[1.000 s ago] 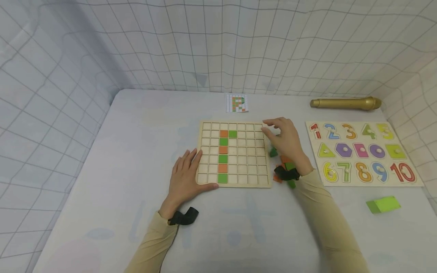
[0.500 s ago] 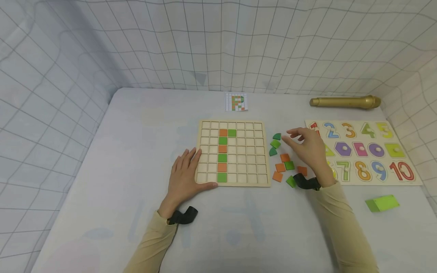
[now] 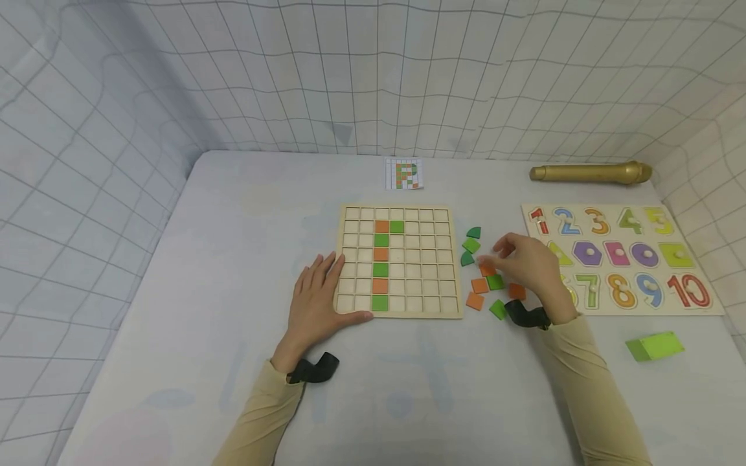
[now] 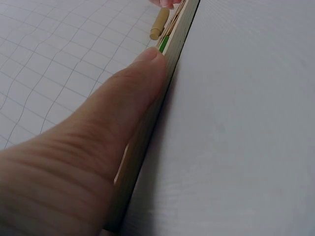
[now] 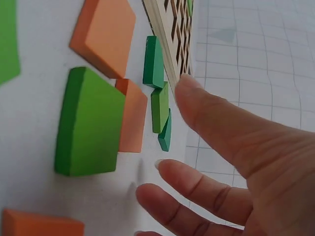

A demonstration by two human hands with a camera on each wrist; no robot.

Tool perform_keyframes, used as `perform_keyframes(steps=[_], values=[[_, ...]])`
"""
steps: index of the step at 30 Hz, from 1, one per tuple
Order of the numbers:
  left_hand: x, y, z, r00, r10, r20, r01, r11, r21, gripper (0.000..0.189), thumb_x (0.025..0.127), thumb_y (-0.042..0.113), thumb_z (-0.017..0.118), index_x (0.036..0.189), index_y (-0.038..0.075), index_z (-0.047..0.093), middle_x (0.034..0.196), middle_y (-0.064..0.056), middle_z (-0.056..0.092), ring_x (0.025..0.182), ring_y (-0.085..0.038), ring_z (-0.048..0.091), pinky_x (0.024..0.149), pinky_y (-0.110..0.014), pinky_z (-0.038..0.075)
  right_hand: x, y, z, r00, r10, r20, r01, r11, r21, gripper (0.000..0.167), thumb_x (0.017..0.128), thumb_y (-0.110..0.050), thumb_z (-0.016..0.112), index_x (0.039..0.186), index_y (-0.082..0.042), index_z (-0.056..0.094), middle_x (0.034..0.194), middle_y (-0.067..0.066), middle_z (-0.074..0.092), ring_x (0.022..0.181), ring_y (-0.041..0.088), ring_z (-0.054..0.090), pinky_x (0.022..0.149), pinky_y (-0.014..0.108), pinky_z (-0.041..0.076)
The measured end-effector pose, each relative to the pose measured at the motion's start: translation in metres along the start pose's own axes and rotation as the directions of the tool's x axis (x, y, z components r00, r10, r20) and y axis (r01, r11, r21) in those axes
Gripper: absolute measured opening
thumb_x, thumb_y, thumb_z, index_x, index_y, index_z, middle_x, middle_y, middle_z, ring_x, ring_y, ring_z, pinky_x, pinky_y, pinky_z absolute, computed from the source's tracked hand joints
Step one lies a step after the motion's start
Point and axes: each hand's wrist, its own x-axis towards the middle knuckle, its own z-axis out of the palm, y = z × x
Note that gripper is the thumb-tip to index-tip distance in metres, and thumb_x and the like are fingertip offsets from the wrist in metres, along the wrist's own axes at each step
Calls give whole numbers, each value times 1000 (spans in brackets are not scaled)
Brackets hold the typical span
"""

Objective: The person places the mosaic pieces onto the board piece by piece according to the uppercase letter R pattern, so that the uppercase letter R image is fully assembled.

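Observation:
My left hand rests with spread fingers at the lower left corner of a wooden grid board, its thumb lying along the front edge. One column of the board holds alternating orange and green square tiles, with a green tile beside the topmost one. My right hand hovers over the loose tiles right of the board, fingertips close to an orange square tile. In the right wrist view, thumb and fingers stand apart with nothing between them, near a green square tile and dark green quarter-round pieces.
A small pattern card lies behind the board. To the right are a number-and-shape puzzle board, a gold microphone and a light green block. Grid-patterned cloth walls enclose the table.
My right hand has moved from the board's upper right corner to the right, then down over the loose tiles, its fingertips lowering to an orange one. My left hand stays put.

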Motion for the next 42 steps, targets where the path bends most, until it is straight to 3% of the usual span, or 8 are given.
perform_keyframes(steps=[9,19,32,42], values=[[0,1,-1,1000,-6,12,6,1000,-2,116,64,68,72,152,10,22,153,-12,22,142,-27,7,112,-47,7,-3,2,1,999,25,47,-24,999,-27,43,76,-47,76,82,-7,61,74,6,56,64,22,49,53,32,35],[0,2,-1,1000,-14,17,14,1000,-5,116,65,69,71,152,11,22,153,-12,21,142,-27,7,112,-46,6,-4,1,2,999,-18,45,20,999,-32,41,73,-44,80,79,-7,63,74,4,61,62,20,51,51,31,37],[-1,2,-1,1000,-16,19,16,1000,-5,116,65,68,71,152,10,21,153,-13,21,142,-27,7,112,-47,7,-1,1,3,996,6,85,-12,998,64,35,78,-33,79,91,-4,65,84,8,63,74,24,55,58,32,39],[-1,2,-2,1000,-18,21,18,1000,-4,116,65,68,71,152,10,21,153,-12,22,142,-27,7,112,-47,6,-3,2,6,998,0,56,-6,993,115,31,78,-26,80,93,-5,63,86,8,63,77,25,55,61,33,39]])
